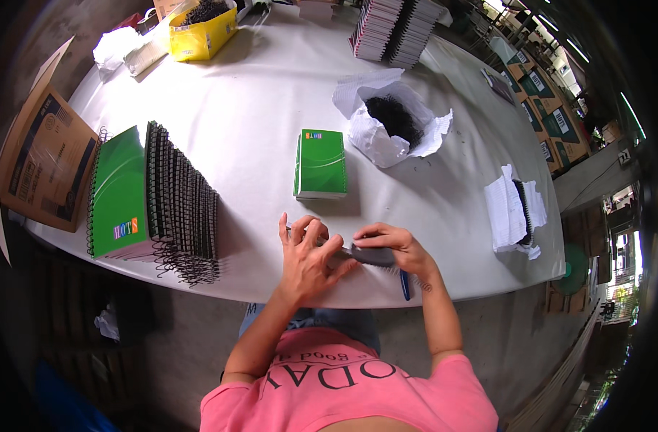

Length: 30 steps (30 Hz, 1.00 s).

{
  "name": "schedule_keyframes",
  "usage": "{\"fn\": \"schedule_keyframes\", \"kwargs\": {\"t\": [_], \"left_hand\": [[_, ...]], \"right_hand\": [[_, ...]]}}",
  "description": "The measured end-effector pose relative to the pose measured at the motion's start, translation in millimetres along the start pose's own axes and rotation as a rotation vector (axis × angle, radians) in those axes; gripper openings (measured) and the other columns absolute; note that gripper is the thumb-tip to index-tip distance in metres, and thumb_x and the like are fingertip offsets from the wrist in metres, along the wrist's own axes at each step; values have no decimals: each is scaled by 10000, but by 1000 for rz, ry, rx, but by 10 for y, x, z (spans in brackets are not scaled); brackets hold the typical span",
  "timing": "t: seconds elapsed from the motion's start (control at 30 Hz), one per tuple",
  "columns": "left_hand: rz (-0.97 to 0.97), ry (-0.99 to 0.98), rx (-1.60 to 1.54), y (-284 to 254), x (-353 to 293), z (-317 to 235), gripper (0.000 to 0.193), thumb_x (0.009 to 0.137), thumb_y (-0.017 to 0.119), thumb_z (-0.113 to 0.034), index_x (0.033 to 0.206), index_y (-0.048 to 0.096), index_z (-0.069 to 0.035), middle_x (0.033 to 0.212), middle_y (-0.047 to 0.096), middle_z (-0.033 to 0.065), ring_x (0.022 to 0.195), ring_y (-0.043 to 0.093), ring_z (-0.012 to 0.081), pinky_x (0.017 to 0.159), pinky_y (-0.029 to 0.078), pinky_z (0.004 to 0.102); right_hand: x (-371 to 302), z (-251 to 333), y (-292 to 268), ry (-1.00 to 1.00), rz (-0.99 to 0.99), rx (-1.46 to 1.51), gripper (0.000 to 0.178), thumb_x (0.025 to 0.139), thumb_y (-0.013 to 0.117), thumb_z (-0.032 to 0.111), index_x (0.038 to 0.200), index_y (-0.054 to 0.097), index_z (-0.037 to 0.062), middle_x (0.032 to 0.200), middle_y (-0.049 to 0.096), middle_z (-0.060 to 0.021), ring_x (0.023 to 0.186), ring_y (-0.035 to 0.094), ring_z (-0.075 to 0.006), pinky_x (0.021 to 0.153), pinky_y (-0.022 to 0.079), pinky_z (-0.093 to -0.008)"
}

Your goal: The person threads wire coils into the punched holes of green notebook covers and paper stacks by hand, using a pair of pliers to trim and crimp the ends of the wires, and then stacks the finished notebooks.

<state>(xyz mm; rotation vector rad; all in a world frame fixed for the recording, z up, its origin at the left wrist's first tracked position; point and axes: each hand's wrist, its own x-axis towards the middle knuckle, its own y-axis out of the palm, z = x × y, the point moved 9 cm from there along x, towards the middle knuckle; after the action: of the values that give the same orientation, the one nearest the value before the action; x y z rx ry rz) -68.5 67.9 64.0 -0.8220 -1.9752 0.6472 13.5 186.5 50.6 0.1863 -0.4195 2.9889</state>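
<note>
Near the green notebook (320,164), our left hand (307,255) flattens and right hand (395,245) pinches a dark wire-comb strip (372,255): light, springy, best gripped at its ends.

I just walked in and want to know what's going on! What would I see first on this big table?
First you'd spot the two hands at the near edge: the left hand and right hand pressing on a dark strip with a comb of wire. To the left lies a long row of green notebooks with black spiral bindings, and one green notebook lies alone in the middle. Behind it, crumpled white paper holds a dark tangle of wires.
</note>
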Motion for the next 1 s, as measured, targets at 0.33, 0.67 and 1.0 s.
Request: {"fn": "schedule_keyframes", "kwargs": {"t": [0.33,0.67,1.0], "left_hand": [[43,3,-25,-8,59,84,420,572,791,-450,736,581,-126,943,461,78,1059,423,291,909,325,478],[-91,-90,-295,-167,189,275,506,461,880,-407,697,573,-81,1149,388,139,1117,401,321,792,456,410],[-194,-239,-694,104,35,685,782,451,918,-376,954,401,-75,1018,369,102,957,431,250,782,445,357]], "right_hand": [[36,499,115,-295,190,261,339,662,609,-97,954,726,29,1114,593,-220,1094,560,-330,942,442,-401],[252,31,-243,130,-153,-318,550,574,509,-125,1024,722,109,1075,639,-153,1051,602,-247,928,446,-317],[307,567,91,-341,-86,67,386,653,514,-150,939,718,11,1034,675,-183,956,649,-275,842,503,-323]]}}
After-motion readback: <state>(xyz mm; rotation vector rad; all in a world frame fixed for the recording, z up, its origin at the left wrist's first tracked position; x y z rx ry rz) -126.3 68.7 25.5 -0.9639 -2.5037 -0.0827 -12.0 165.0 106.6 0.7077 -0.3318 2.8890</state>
